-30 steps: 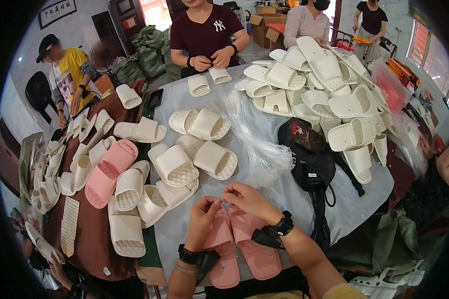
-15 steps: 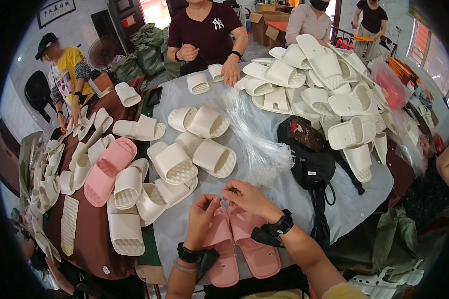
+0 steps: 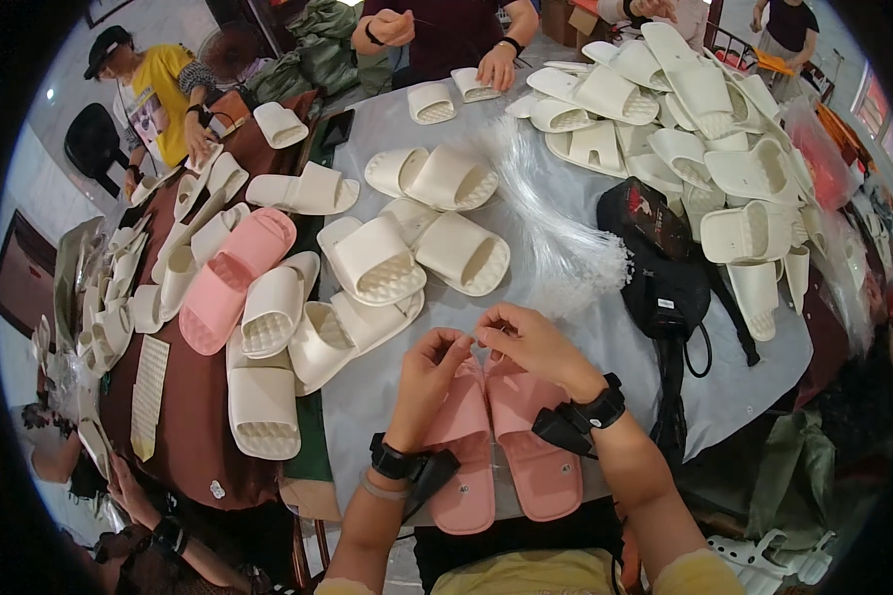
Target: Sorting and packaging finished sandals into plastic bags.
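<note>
Two pink slippers (image 3: 511, 451) lie side by side, soles down, at the near edge of the grey table cover (image 3: 526, 213). My left hand (image 3: 429, 369) and my right hand (image 3: 528, 342) meet over their toe ends, fingertips pinched together on something thin that is too small to make out. Each wrist carries a black band. A bundle of clear plastic strands (image 3: 556, 233) fans out on the cover just beyond my hands.
Several cream slippers (image 3: 407, 263) lie past my hands, and a large heap (image 3: 685, 119) fills the far right. A black bag (image 3: 660, 268) sits at right. A pink slipper (image 3: 230, 278) rests on the brown table at left. Other people work at the far side and left.
My hands have stayed pinched over the pink slippers. The person across the table has lifted one hand from the table toward the chest.
</note>
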A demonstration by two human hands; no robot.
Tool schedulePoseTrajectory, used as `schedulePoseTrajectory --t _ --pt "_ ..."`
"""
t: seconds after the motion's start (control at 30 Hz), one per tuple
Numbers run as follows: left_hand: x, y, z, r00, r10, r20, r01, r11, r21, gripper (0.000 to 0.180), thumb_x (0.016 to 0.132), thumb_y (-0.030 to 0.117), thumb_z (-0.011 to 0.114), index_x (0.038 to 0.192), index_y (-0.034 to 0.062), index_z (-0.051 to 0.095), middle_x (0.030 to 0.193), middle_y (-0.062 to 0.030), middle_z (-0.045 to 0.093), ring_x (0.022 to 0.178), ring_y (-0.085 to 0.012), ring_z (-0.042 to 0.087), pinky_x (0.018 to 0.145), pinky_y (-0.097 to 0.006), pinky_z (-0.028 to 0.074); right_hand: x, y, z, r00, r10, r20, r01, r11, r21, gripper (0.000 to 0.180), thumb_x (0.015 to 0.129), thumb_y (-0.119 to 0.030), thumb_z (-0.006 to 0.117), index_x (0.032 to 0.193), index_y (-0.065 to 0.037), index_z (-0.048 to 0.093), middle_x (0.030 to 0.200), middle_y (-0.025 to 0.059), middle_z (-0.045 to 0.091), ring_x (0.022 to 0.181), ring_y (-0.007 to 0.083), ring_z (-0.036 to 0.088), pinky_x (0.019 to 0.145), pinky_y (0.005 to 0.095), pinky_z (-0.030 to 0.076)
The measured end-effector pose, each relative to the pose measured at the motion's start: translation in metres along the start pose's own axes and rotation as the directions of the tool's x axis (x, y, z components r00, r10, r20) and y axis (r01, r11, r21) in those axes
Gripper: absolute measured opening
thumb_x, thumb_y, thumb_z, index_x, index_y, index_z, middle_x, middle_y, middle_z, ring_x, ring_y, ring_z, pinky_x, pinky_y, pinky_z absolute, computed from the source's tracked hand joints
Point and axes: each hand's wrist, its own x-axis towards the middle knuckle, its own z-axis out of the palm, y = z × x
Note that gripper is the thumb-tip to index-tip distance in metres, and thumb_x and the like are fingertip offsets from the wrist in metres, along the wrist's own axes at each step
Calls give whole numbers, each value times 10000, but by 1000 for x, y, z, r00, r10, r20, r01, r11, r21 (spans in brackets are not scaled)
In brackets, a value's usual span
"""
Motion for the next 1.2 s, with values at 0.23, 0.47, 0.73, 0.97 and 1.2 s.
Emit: schedulePoseTrajectory --t 0.23,0.47,0.73,0.97,1.2 --pt "-2 -7 -1 1000 -19 -10 18 999 -44 183 861 201 560 901 23 578 737 31 546 596 -18 456 490 -149 344 1 5 2 999 17 -33 -12 989 149 272 860 -226 532 970 22 522 814 71 591 644 110 545 573 242 452" --pt "-3 -1 0 1000 -14 -4 14 997 -78 187 850 207 577 894 25 578 736 34 543 601 -18 457 501 -150 353 -3 -7 4 999 44 -23 -44 999 7 218 848 -185 562 939 12 540 814 33 573 668 80 524 593 228 467" --pt "-3 -7 -2 1000 -7 4 7 999 -48 181 850 197 574 899 22 572 743 32 542 615 -22 461 519 -156 359 -1 -2 4 998 21 -57 -21 1000 -5 212 841 -184 569 937 3 543 803 20 571 664 76 523 597 218 458" --pt "0 -7 -1 999 20 37 -18 998 -52 172 853 184 568 903 20 574 753 28 547 624 -31 470 543 -162 374 -2 -5 3 999 21 -40 -22 1000 -13 227 841 -199 561 936 6 536 799 31 569 661 92 537 576 231 455" --pt "-1 -9 -2 1000 -7 8 8 992 -128 168 860 182 562 896 19 574 757 23 553 647 -35 480 580 -167 385 -2 -8 7 998 55 -7 -55 998 9 213 841 -183 570 925 8 531 808 26 562 670 81 526 596 220 450"
